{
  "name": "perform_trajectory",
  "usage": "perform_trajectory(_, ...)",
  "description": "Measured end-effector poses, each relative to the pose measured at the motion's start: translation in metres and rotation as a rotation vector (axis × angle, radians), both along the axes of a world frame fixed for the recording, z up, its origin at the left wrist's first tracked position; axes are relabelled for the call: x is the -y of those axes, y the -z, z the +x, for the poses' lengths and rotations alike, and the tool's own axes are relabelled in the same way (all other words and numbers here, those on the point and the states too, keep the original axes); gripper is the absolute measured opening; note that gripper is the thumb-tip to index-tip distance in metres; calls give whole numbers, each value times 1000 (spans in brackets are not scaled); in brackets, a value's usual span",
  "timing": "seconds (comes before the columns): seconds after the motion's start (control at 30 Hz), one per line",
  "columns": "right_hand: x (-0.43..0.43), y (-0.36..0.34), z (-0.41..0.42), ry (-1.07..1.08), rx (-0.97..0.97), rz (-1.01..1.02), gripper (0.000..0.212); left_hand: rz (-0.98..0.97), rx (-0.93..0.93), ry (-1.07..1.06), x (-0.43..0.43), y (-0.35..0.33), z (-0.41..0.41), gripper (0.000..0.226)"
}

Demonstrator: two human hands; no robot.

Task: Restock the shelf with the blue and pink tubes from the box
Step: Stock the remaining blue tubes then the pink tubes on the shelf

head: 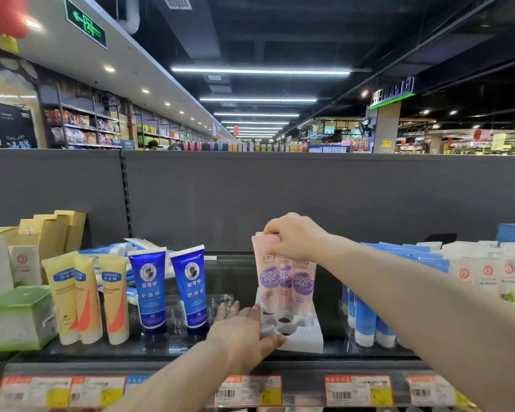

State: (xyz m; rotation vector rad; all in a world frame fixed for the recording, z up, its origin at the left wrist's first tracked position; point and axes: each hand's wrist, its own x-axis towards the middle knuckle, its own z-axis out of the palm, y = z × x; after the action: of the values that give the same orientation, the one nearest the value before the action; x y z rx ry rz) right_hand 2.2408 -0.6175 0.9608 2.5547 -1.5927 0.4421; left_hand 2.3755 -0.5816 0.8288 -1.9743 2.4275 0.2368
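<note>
Several pink tubes (283, 278) stand upright in a white holder tray (304, 334) on the top shelf (161, 352). My right hand (295, 237) pinches the crimped top of the leftmost pink tube. My left hand (244, 331) lies flat against the left side of the white holder, fingers spread. Two dark blue tubes (168, 288) stand upright to the left, in a clear plastic holder. The box is not in view.
Yellow tubes (85, 298) and boxed goods (18, 316) fill the shelf's left side. Light blue tubes (369, 319) and white packs (488, 275) stand on the right. A grey back panel (250, 197) rises behind. Price tags (247, 391) line the shelf edge.
</note>
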Motion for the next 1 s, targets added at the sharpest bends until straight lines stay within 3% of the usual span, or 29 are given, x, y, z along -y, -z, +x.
perform_trajectory(0.77, 10, 8, 6, 89, -306, -81, 21, 36, -71, 4, -9, -10, 1, 78)
perform_trajectory(1.0, -6, 8, 6, 130, -211, -86, 41, 9, -102, 25, -7, -14, 3, 77)
